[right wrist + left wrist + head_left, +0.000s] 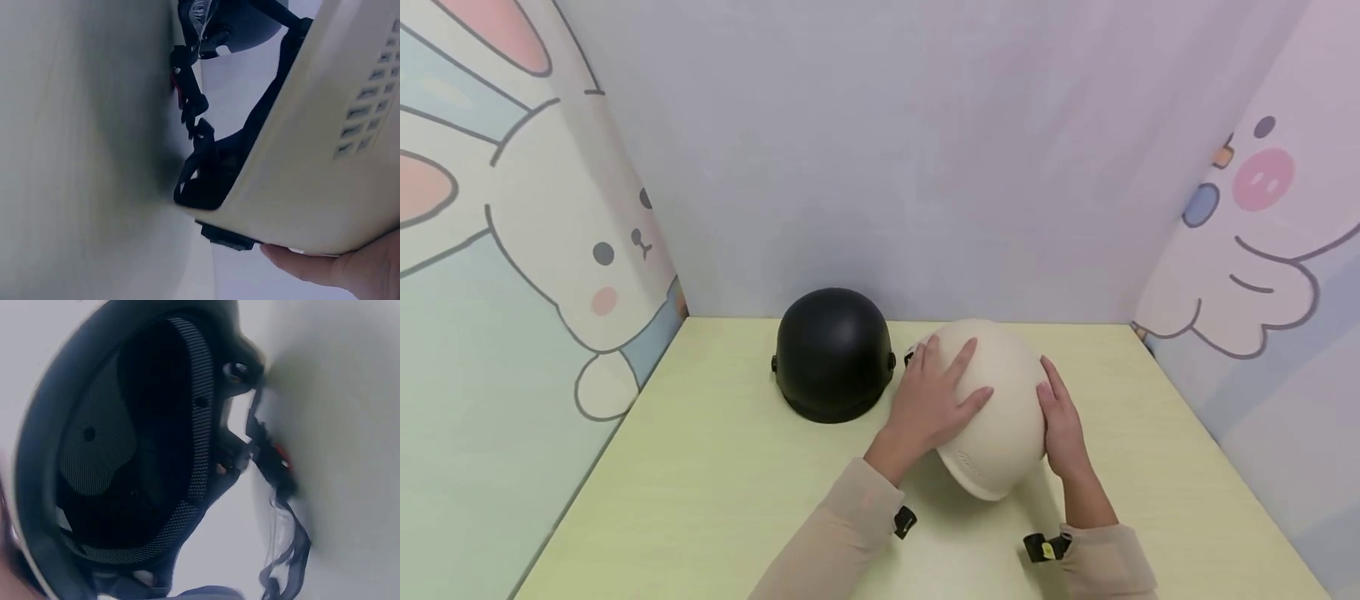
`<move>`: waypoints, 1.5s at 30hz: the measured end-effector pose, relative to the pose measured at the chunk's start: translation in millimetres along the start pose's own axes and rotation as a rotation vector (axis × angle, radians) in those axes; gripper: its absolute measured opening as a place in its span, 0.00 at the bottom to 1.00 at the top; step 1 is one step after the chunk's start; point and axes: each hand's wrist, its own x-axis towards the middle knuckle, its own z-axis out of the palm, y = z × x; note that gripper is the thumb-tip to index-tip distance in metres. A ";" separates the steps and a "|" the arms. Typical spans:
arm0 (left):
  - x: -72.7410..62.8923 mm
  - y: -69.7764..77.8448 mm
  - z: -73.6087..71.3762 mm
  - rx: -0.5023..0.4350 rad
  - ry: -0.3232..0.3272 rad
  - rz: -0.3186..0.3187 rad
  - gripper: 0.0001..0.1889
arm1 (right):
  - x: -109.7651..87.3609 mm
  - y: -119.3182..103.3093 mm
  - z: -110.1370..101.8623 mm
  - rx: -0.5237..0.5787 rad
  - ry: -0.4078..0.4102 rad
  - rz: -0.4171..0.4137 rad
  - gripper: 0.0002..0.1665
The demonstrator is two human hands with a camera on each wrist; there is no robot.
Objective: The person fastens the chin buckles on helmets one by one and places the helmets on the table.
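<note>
1 wht helmet [1013,417], dk lining [134,456]

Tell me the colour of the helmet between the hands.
The helmet is cream; the head view shows best.

pale yellow-green tabletop [647,500]; plain greyish-lilac back wall [865,167]; side walls [475,375] with cartoon animals [542,183]

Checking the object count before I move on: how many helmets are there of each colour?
Black helmet: 1
Cream helmet: 1
Total: 2 helmets
</note>
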 end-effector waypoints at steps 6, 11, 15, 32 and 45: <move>-6.4 -7.1 16.2 -0.137 -0.022 -0.096 0.39 | 5.1 2.0 4.9 -0.260 0.029 -0.121 0.33; -11.6 -14.0 29.0 -0.281 -0.017 -0.178 0.40 | 7.3 7.1 11.4 -0.329 0.012 -0.177 0.34; -15.8 -19.7 39.9 -0.390 -0.001 -0.243 0.40 | 8.9 11.7 17.5 -0.394 -0.015 -0.188 0.36; -21.6 -33.8 78.6 -0.642 0.125 -0.322 0.39 | 11.4 17.8 28.4 -0.541 -0.063 -0.188 0.41; -7.9 -20.5 94.4 -0.616 0.095 -0.330 0.39 | 11.1 12.9 32.1 -0.704 0.068 -0.147 0.40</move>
